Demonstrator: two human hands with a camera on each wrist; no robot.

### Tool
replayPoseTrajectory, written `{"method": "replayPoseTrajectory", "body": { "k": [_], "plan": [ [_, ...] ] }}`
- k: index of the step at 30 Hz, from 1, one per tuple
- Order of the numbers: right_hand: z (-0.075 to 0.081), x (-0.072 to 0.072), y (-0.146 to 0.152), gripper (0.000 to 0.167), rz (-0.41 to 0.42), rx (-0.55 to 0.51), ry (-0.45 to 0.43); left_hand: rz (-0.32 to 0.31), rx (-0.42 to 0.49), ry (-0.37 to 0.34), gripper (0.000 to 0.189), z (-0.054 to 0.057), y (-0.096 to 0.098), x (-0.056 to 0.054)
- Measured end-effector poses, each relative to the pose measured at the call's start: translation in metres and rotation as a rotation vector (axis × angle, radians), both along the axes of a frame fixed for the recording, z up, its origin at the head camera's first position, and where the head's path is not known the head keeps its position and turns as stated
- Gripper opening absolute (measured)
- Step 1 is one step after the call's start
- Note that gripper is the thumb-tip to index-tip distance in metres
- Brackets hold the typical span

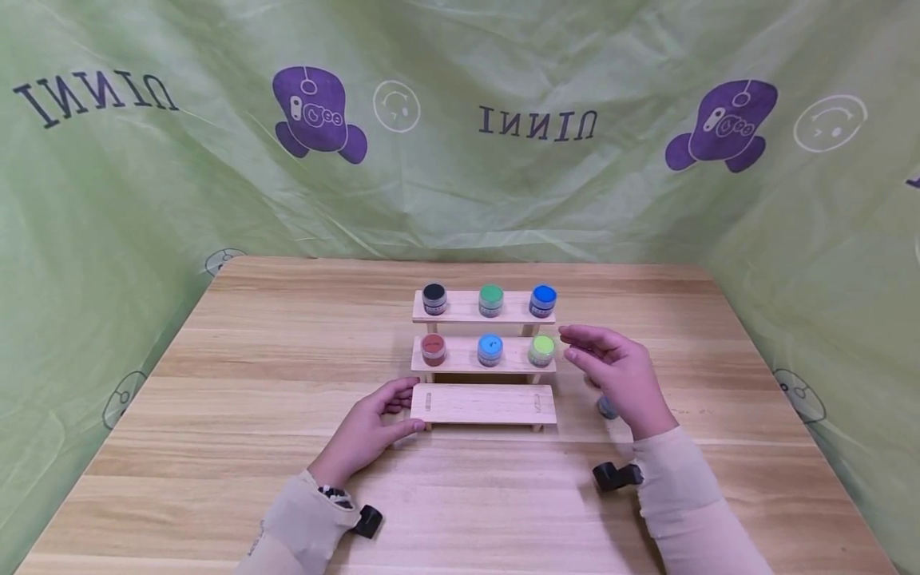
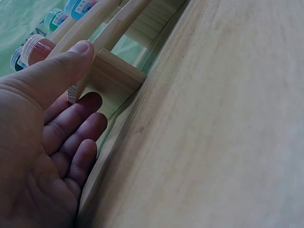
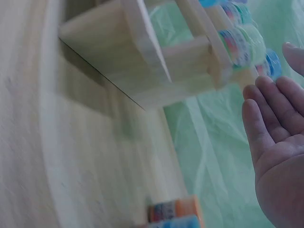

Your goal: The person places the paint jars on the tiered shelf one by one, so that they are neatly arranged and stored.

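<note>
Beneath the right grip [image 1: 616,375], a loose jar [image 1: 607,408] is being partly covered in the head view, while an orange jar [image 3: 186,208] is being cut off at 6 o'clock in the right wrist view. By the board's end, the index finger of the left grip [image 1: 368,427] is being partly hidden. The lowest step of the wooden rack [image 1: 483,405] is being held at its left end between that thumb and curved fingers, the rack being supported on the surface [image 1: 216,399] at 2 o'clock from them. From the right grip, whose fingers are being extended around nothing, the lime jar [image 1: 541,350] is being borne between 9 and 10 o'clock, on the middle step, just beside the fingertips
</note>
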State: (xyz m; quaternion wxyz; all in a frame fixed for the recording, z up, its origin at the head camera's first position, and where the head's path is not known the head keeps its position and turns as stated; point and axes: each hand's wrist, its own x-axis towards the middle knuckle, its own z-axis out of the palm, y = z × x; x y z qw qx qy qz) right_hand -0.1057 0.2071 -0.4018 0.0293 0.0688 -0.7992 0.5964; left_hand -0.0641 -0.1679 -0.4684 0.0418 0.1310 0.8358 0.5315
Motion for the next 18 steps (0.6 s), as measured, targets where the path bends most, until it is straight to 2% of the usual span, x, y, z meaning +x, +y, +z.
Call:
{"method": "replayPoseTrajectory", "body": {
  "k": [7,18],
  "plan": [
    [0.005,-0.001,0.016,0.038,-0.021,-0.011,0.039,0.001,-0.006,-0.002,0.062,0.001,0.000,0.000],
    [0.010,0.000,0.030,0.038,-0.062,-0.012,0.023,-0.002,-0.001,0.006,0.061,0.000,-0.001,0.000]
  ]
}}
